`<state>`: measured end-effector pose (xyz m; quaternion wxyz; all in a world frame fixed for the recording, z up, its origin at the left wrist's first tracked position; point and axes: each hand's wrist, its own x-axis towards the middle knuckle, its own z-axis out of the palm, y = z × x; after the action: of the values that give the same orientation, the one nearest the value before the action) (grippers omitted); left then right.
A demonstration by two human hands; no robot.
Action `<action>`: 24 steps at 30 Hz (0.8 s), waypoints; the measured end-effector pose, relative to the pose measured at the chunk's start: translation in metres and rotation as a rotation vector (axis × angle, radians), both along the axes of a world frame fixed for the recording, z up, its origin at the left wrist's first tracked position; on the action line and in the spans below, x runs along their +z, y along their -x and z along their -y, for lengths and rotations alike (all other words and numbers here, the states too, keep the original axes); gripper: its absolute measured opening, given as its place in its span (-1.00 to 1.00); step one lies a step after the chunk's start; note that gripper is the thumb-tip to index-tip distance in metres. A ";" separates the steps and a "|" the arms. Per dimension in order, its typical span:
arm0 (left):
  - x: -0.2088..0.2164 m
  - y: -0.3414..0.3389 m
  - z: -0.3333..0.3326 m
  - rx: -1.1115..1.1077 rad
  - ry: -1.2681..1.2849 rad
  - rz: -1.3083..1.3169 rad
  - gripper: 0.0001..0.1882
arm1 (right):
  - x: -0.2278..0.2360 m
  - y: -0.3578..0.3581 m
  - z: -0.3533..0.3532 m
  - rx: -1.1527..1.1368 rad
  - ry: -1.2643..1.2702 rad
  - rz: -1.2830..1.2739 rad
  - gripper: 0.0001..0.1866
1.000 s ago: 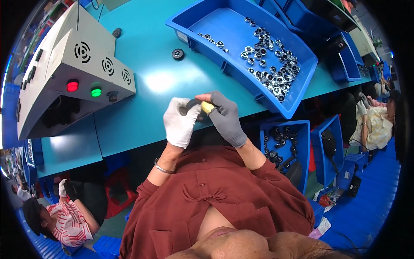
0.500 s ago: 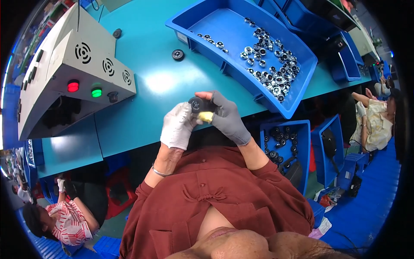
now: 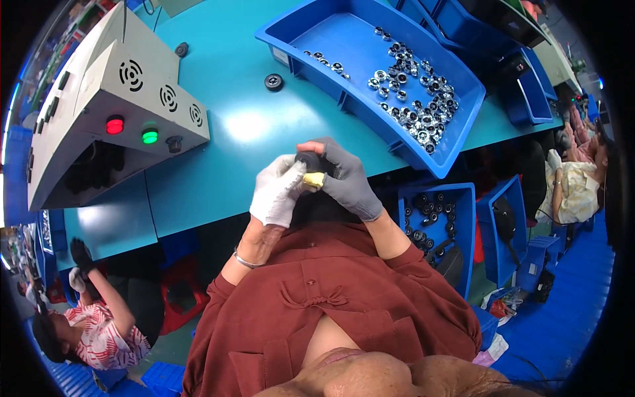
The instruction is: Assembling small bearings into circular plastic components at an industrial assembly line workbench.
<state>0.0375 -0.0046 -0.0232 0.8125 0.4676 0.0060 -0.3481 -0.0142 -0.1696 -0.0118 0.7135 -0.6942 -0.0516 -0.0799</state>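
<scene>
Just in front of my body, both gloved hands meet around a small black wheel (image 3: pixel 309 159). My left hand (image 3: pixel 275 193), in a white glove, is closed on its left side, with the fingers over part of its face. My right hand (image 3: pixel 350 183), in a grey glove with a bare fingertip showing, grips it from the right. A bit of yellow material (image 3: pixel 314 179) shows at the right thumb, below the wheel. Another black wheel with a silvery centre (image 3: pixel 273 82) lies on the teal table (image 3: pixel 231 159).
A large blue bin (image 3: pixel 331 33) holds many chrome-and-black round parts (image 3: pixel 423 112). On the left stands a white machine (image 3: pixel 86 86) with red and green lights. A dark round piece (image 3: pixel 181 49) lies beside it. Black wheels fill a lower blue crate (image 3: pixel 471 231). Co-workers sit at both sides.
My left fingers have shifted across the wheel's face, which is now turned and more covered. The co-worker at the lower left has raised a dark-gloved hand.
</scene>
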 end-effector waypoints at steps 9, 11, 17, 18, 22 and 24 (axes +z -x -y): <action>0.004 0.000 0.005 -0.057 -0.005 0.050 -0.66 | -0.007 0.002 0.000 -0.014 -0.135 0.010 -0.51; 0.010 0.003 0.007 -0.028 0.028 0.024 -0.66 | -0.009 0.002 0.003 -0.025 -0.107 0.022 -0.51; -0.007 0.004 0.000 0.066 0.039 0.077 -0.66 | 0.013 -0.008 0.005 -0.151 0.548 0.281 -0.50; -0.012 0.000 -0.002 0.034 0.090 0.068 -0.67 | 0.016 -0.008 0.001 -0.195 0.546 0.268 -0.53; -0.006 0.000 0.000 -0.017 0.236 -0.046 -0.66 | 0.015 -0.008 0.002 -0.214 0.524 0.241 -0.57; 0.005 0.003 0.002 -0.032 0.257 -0.090 -0.63 | 0.016 -0.007 0.005 -0.195 0.554 0.218 -0.57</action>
<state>0.0346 -0.0069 -0.0183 0.8590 0.3434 -0.0096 -0.3797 -0.0070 -0.1749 0.0047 0.4764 -0.8512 -0.0809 -0.2048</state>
